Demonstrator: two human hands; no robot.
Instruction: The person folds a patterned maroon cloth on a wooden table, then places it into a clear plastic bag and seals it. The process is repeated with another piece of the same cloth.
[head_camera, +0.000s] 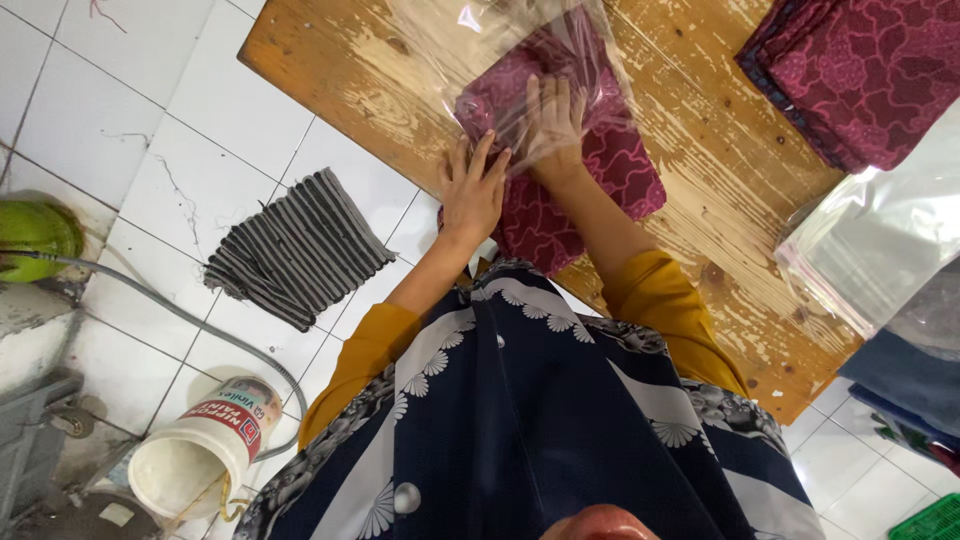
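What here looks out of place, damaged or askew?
A grey striped folded cloth lies on the white tiled floor beside the wooden table, away from the stacked maroon patterned fabric. A white plastic bucket lies tipped over.

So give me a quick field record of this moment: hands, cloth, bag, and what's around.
left hand: flat on the maroon cloth's edge, outside the bag
right hand: inside the clear bag, pressing the cloth
cloth: folded, partly in the bag, on the wooden table
stack: more maroon cloth, far corner
spare bags: table's right edge
floor: striped rag, white bucket
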